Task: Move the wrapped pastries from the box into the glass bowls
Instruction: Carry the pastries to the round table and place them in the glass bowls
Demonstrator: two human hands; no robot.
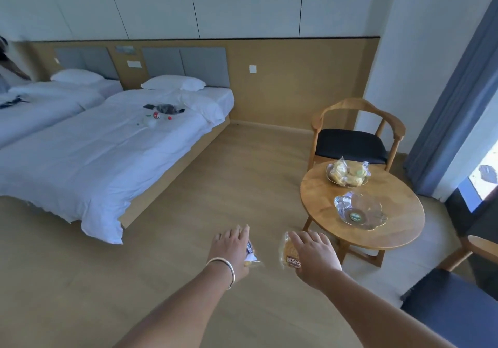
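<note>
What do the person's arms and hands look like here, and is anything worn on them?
Both forearms are bare, with no sleeves in view and no gloves. The left hand has a thin silver-coloured bangle around its wrist. The right hand shows no bracelet or watch at the wrist. No rings can be made out on the fingers of either hand, though the picture is soft there.

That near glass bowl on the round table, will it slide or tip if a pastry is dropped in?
The near glass bowl looks wide and shallow, so tipping seems unlikely. It holds little, so it may slide on the smooth table. Being glass, it probably chips if knocked.
</note>
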